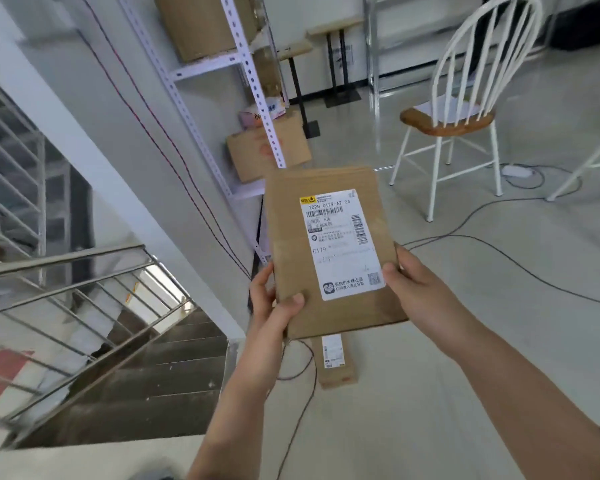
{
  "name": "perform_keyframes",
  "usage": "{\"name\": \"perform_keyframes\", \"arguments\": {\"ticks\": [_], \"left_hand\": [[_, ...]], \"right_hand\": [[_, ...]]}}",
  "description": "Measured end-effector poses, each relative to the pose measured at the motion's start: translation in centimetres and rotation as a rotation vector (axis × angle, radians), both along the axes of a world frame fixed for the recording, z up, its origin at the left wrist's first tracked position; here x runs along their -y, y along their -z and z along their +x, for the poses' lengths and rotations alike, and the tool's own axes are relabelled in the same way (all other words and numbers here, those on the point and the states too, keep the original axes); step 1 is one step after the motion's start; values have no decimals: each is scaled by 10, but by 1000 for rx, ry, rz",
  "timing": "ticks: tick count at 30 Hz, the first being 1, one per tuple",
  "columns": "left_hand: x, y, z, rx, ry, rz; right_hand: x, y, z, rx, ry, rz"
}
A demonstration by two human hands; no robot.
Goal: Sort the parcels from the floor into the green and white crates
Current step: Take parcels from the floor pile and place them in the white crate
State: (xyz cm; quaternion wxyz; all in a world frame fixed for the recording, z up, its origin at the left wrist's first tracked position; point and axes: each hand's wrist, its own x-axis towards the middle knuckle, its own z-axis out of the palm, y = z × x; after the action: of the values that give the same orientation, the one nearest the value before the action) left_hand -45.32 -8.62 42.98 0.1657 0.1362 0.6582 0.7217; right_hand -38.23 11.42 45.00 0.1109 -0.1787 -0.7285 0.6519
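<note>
Overhead, from a head-worn camera, a sorting job was caught mid-parcel. At far left a staircase (136, 375) dropped away behind a steel railing (66, 265). Right of it stood a white shelving rack (201, 109), with a cardboard box (257, 154) on its low shelf.

Near the centre, the person's left hand (274, 303) gripped the left long edge of a flat brown parcel (333, 251). The thumb pressed on the top face by the near-left corner, and the fingers curled round the side. The parcel was held clear of the floor (465, 375), its shipping label (340, 244) facing up. Its long axis ran from near to far, away from the person. The right hand (413, 285) clasped the opposite long edge, thumb laid beside the label's near-right corner and fingers out of sight underneath. Both hands held the near half, level with each other, so neither was plainly nearer the load.

A second parcel (336, 365) lay on the floor directly below, partly hidden by the held one. To the right, cables (499, 244) trailed past a white chair (458, 109).

Neither crate was in view. The parcel appeared to be held up for reading, and which way it had to travel could not be told.
</note>
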Motion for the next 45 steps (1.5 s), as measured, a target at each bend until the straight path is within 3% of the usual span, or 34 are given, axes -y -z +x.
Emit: {"name": "perform_keyframes", "arguments": {"ticks": [6,11,17,25,36,45], "left_hand": [[-15,-195,56,17,76,78],[-20,-279,112,-6,174,109],[-47,-298,162,-26,233,157],[-112,-303,215,5,399,202],[-199,-345,301,0,972,176],[-222,-363,463,9,1486,221]], "right_hand": [[-18,-203,82,-32,-37,71],[-31,-280,158,-175,-151,-39],[-49,-298,229,-167,-132,13],[-78,-320,321,-180,72,92],[-57,-359,473,-182,607,161],[48,-366,637,-179,1147,233]]}}
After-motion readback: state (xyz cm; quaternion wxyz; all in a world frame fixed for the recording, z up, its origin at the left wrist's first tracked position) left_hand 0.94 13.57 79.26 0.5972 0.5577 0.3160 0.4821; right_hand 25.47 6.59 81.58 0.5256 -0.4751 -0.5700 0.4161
